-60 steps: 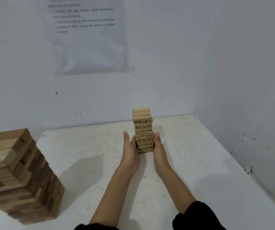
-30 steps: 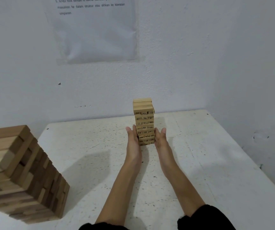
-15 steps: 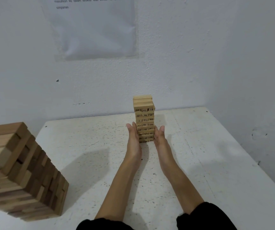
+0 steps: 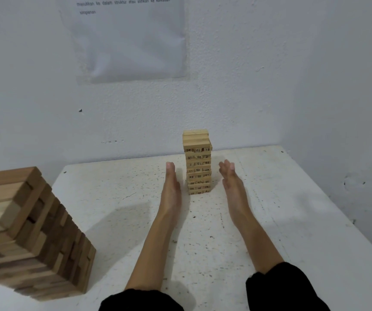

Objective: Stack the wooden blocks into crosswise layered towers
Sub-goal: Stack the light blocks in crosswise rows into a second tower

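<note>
On the white counter (image 4: pixel 292 221), the left hand (image 4: pixel 171 187) and right hand (image 4: pixel 232 182) have let go of the numbered-block tower (image 4: pixel 198 167). It stands alone between their straight, empty fingers (image 4: pixel 170 169), apparently squared.

Numbers 34, 18, 50 mark the tower (image 4: pixel 198 167); wall sheet (image 4: pixel 131 41) seemingly reads "simpanan".

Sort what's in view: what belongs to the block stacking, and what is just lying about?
Job: small numbered tower; big tower at the left; left hand and right hand, open beside the small tower, not touching it.
Lying about: printed sheet on the wall; the table only carries the towers.
</note>
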Tool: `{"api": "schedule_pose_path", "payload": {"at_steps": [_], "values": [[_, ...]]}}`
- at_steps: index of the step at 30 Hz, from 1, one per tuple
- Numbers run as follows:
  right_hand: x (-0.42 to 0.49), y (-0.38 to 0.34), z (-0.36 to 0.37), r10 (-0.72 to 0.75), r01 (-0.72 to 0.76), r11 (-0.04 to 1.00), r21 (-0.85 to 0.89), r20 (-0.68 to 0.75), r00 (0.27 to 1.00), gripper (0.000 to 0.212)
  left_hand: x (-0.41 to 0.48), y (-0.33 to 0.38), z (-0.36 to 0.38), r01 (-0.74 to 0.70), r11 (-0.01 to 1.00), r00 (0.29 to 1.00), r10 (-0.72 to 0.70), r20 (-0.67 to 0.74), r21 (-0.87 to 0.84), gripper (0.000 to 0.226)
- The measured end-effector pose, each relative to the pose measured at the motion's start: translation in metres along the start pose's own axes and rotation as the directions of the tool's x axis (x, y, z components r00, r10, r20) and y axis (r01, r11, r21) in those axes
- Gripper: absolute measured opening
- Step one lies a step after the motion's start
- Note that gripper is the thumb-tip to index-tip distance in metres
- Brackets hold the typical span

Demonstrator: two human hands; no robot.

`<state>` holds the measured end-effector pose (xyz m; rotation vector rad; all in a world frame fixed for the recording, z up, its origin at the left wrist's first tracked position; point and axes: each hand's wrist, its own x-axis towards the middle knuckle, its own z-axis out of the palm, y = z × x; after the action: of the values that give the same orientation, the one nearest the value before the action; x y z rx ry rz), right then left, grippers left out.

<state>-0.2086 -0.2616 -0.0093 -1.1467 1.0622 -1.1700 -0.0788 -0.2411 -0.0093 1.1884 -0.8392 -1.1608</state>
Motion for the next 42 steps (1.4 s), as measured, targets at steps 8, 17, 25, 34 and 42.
{"api": "schedule_pose_path", "payload": {"at_steps": [8, 17, 25, 34, 42], "values": [[-0.002, 0.008, 0.022, 0.012, -0.016, 0.999, 0.029, 0.148, 0.989, 0.082, -0.003, -0.009, 0.02, -0.057, 0.997, 0.995, 0.061, 0.073, -0.052, 0.084], [-0.009, 0.003, 0.025, 0.001, -0.004, 1.0, 0.021, 0.154, 0.988, 0.063, 0.0, -0.012, 0.02, -0.072, 0.997, 0.994, 0.072, 0.078, 0.001, 0.092], [0.007, -0.002, -0.002, -0.075, 0.116, 0.983, -0.143, 0.263, 0.962, 0.059, 0.003, -0.006, 0.006, -0.095, 0.993, 0.993, 0.089, 0.081, 0.069, 0.09], [0.042, -0.004, -0.032, -0.057, 0.188, 0.949, -0.255, 0.445, 0.894, 0.073, 0.019, -0.001, -0.028, -0.156, 0.957, 0.968, 0.099, 0.229, 0.245, 0.098], [0.052, -0.001, -0.029, -0.103, 0.216, 0.953, -0.212, 0.446, 0.889, 0.063, 0.027, 0.0, -0.024, -0.186, 0.954, 0.964, 0.132, 0.231, 0.234, 0.08]]}}
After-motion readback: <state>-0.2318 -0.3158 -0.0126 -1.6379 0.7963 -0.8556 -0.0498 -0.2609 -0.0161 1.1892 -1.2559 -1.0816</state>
